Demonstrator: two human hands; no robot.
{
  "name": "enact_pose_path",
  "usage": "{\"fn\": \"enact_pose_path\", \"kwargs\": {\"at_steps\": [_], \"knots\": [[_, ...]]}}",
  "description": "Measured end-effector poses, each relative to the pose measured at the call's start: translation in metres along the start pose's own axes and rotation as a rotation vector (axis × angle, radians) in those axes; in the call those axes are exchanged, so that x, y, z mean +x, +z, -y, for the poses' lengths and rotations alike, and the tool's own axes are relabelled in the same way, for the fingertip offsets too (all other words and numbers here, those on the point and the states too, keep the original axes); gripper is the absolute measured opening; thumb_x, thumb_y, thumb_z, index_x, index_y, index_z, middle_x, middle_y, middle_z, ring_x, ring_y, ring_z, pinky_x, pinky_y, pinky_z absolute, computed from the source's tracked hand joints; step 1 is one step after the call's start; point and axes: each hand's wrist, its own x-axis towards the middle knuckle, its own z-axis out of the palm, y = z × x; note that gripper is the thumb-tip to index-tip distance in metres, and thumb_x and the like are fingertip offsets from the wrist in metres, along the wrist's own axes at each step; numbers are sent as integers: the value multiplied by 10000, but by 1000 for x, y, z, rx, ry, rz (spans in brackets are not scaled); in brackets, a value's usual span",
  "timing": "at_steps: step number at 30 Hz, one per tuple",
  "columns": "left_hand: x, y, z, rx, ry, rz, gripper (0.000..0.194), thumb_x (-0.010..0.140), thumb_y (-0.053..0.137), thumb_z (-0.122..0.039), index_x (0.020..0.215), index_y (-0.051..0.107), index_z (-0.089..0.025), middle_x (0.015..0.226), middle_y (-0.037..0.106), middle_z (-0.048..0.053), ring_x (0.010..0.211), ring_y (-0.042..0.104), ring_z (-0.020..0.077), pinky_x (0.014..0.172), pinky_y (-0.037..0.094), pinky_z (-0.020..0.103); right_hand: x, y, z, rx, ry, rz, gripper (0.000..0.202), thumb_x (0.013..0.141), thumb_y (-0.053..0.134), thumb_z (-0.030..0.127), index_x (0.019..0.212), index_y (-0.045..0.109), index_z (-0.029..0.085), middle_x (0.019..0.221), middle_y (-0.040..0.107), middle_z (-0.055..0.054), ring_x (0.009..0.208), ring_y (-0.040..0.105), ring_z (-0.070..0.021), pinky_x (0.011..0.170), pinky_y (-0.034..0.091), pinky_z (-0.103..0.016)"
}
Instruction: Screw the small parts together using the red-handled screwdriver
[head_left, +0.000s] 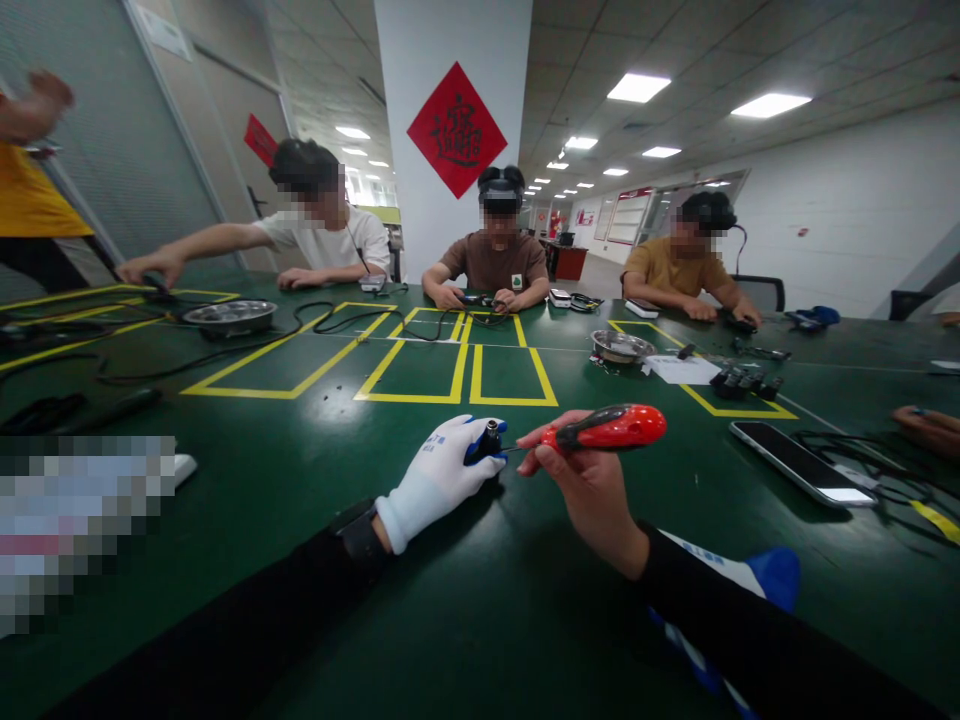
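My left hand, in a white glove with blue fingertips, is closed around a small black part with a round metal end. Its exact kind I cannot make out. In my bare right hand is a screwdriver with a red and black handle, held near the front of the grip. The thin shaft points left, its tip at or close to the black part; whether they touch is unclear. A second white and blue glove lies on the table beneath my right forearm.
Yellow tape rectangles mark the green table. A phone and cables lie to the right. Metal bowls, a paper sheet and several black parts stand farther off. Three people sit opposite.
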Motion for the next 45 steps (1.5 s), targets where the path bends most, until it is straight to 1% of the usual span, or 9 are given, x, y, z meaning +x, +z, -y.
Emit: {"fn": "enact_pose_path", "kwargs": {"at_steps": [3,7,10,13,19,26,29,37,45], "knots": [[0,-1,-1,-3,-5,8,359,844,596,-345,1178,626,-218,1120,664,65,1097,581,255,1004,445,413,-1,1,0,11,-19,-2,158,886,627,240,1008,527,226,900,690,-10,700,669,-146,679,566,-316],[0,0,1,11,-24,10,388,838,608,-354,1201,619,-219,1158,657,71,1133,564,264,1031,424,427,-4,1,1,57,3,-11,303,941,529,315,1228,468,238,1061,672,-57,825,682,-184,787,565,-395],[-1,0,1,14,-31,9,388,843,603,-367,1202,619,-221,1160,660,74,1141,560,271,1038,417,439,-4,1,0,32,21,-26,344,959,488,345,1284,463,233,1127,653,-77,851,680,-186,807,563,-405],[-1,-1,0,10,-13,7,376,847,598,-358,1197,621,-222,1158,659,71,1126,564,265,1027,425,431,-1,0,-3,28,4,-62,317,944,524,343,1239,483,232,1086,676,-69,799,686,-174,753,579,-381],[-1,0,2,2,1,4,376,843,601,-355,1198,616,-231,1135,662,62,1097,582,254,1008,443,415,3,-1,-4,0,2,-86,131,900,609,297,958,535,205,906,715,-31,686,692,-151,663,587,-313],[-1,3,5,12,-3,-15,385,823,618,-355,1182,620,-216,1154,665,71,1124,574,270,1018,436,430,-2,1,-2,72,17,-57,338,948,518,296,1271,439,238,1189,658,-90,854,697,-175,783,578,-377],[-1,3,5,19,-6,-15,385,825,616,-356,1182,624,-212,1159,665,74,1134,571,272,1023,434,430,-2,1,-2,38,25,-45,315,950,515,312,1250,466,232,1200,657,-97,867,699,-181,777,581,-377],[0,3,6,11,-21,0,435,823,618,-356,1238,609,-226,1183,664,68,1170,549,272,1051,412,438,0,0,0,17,28,-13,175,905,603,256,1031,484,232,971,731,-33,778,708,-172,747,587,-350],[-1,1,2,40,-91,21,458,829,609,-376,1255,608,-207,1248,639,97,1269,481,308,1090,364,499,-4,2,-1,-13,15,16,394,956,505,325,1329,414,232,1162,669,-89,914,679,-188,857,548,-394]]}}
